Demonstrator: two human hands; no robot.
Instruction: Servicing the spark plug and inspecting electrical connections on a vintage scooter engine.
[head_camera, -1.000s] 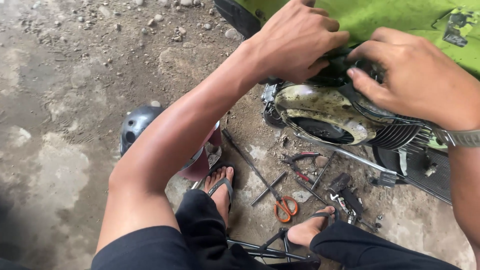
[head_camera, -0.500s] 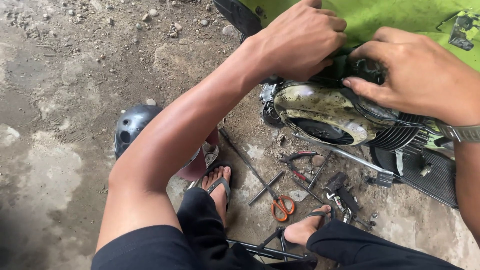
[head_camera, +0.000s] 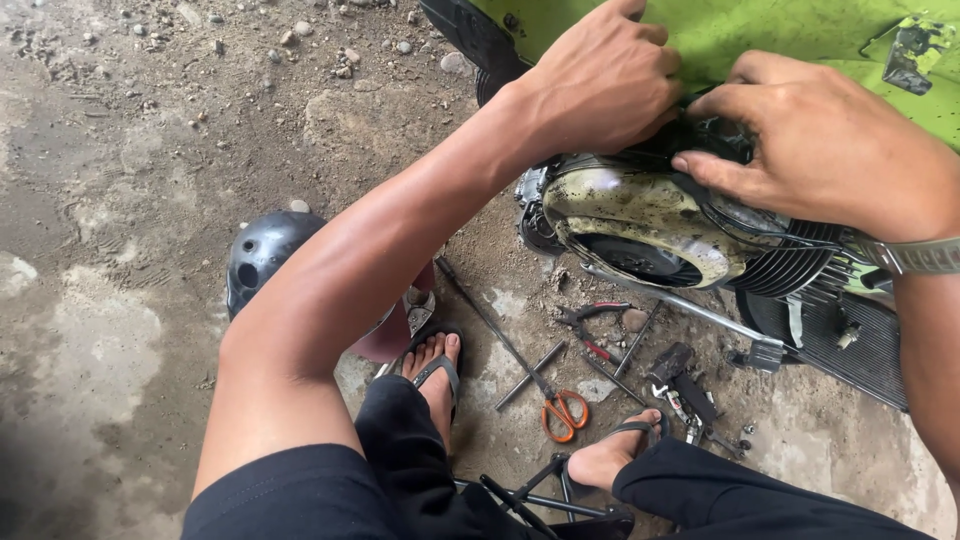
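Note:
A dirty cream engine cover (head_camera: 640, 215) sits under the green body panel (head_camera: 760, 40) of a scooter lying on the ground. My left hand (head_camera: 600, 85) reaches into the gap between panel and engine, fingers curled down out of sight. My right hand (head_camera: 820, 145) rests on top of the engine, its fingertips pressing on a dark part at the cover's upper edge. A grey watch strap (head_camera: 915, 255) is on my right wrist. What the fingers hold is hidden.
On the ground below the engine lie orange-handled scissors (head_camera: 562, 412), red-handled pliers (head_camera: 592, 318), a T-shaped wrench (head_camera: 530, 375) and several small dark parts (head_camera: 685, 385). A black helmet (head_camera: 265, 255) sits at my left. My sandalled feet (head_camera: 435, 365) are in front.
Both hands have stayed on the engine top; the view has shifted slightly, and my right fingers have pressed a little lower onto the dark part.

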